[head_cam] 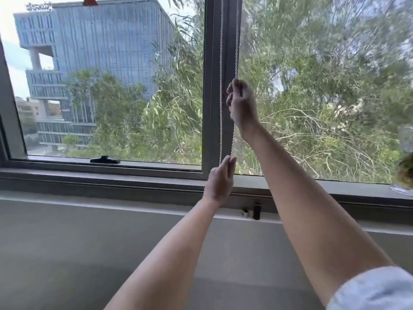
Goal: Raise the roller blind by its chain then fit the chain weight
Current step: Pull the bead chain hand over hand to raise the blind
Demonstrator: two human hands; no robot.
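Big window fills the view, grey frame running straight up the middle between two panes, a glass office block and leafy trees outside. Below it the grey sill stretches across, with a pale ledge under that. Right in front of the middle post hangs the bead chain, its long axis dead vertical, two white strands running side by side from the top edge down toward the sill. The right hand is up high on the right-hand strand, fingers curled tight around it in a closed fist, arm stretched out, a light sleeve bunched at the elbow. The left hand sits lower, near the bottom rail of the frame, fingertips pressed together and pinching the bottom of the chain where both strands come down to meet it. Down on the ledge, just beside the left wrist, stands a small dark upright piece and a little white bit next to it; too small to tell what they are. A black latch lies on the left pane's bottom rail.
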